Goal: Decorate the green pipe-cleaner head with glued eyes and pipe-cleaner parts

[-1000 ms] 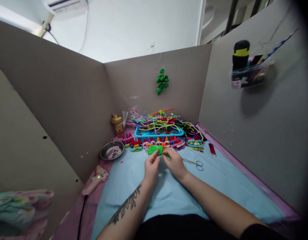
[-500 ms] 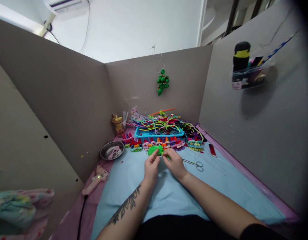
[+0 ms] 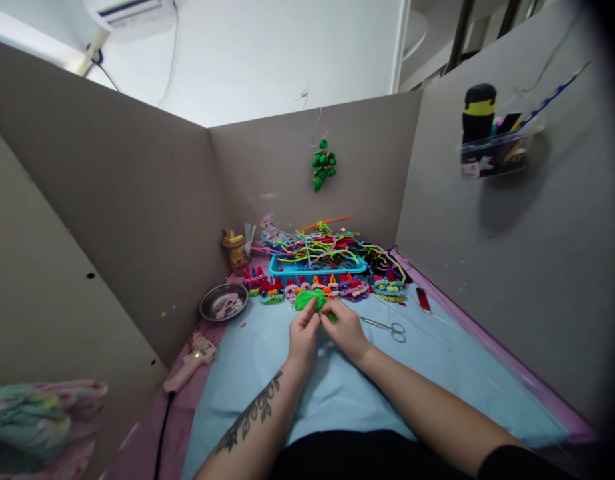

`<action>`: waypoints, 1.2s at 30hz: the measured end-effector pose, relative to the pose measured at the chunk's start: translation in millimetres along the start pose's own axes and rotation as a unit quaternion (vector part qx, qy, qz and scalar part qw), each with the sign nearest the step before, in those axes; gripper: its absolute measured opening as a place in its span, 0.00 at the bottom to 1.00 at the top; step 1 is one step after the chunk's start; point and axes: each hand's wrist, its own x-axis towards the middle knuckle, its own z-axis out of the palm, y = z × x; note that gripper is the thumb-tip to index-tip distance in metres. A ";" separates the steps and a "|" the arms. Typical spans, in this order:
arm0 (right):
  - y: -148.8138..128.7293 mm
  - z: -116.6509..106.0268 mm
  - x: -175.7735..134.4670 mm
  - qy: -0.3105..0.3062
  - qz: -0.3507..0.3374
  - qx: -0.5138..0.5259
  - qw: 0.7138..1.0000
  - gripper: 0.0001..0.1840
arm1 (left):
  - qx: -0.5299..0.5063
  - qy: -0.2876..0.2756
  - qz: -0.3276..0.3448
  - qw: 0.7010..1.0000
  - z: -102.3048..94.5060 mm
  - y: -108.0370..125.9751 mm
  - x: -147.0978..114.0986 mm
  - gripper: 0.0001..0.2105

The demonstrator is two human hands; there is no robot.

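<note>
A bright green fuzzy piece, seemingly made of pipe cleaner, is held above the blue cloth. My left hand is closed on its lower edge, thumb pointing up against it. Close by on the right, my right hand pinches at the same piece, and a bit of green shows under its fingers. My fingertips hide where the two hands meet. Just beyond stands a row of colourful pipe-cleaner figures. Silver scissors lie to the right of my right hand.
A blue tray heaped with pipe cleaners stands at the back. On the left are a metal bowl, a pink glue gun and a cup. Grey partitions enclose the table; a plastic holder hangs right.
My right hand has shifted slightly left, closer to my left hand. The green piece stays in nearly the same place, and the view has moved a little.
</note>
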 end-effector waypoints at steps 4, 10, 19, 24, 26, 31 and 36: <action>-0.4 -1.1 0.3 0.029 -0.006 0.008 1.000 0.05 | -0.002 0.001 0.007 1.000 -0.3 0.3 0.0 0.21; 1.9 -3.5 1.5 0.061 -0.007 0.000 0.998 0.05 | -0.005 -0.010 -0.002 1.000 1.0 1.2 -0.4 0.22; 3.0 -2.1 2.7 0.054 -0.001 -0.019 0.998 0.05 | -0.009 -0.020 0.004 1.000 0.8 -0.1 -1.1 0.22; 3.6 -1.7 2.4 0.045 -0.014 -0.035 0.998 0.05 | -0.028 -0.004 -0.001 1.000 -0.3 -0.7 -0.5 0.22; 3.9 -1.5 2.4 0.044 -0.012 -0.038 0.998 0.05 | -0.023 -0.005 0.003 1.000 -0.9 -2.1 0.0 0.22; 4.3 -1.2 3.3 0.041 -0.017 -0.045 0.998 0.06 | 0.028 -0.017 0.010 0.999 -2.6 -5.8 1.3 0.21; 2.9 -1.4 3.6 0.025 -0.017 -0.064 0.997 0.06 | 0.014 -0.008 0.013 1.000 -3.3 -5.1 2.1 0.22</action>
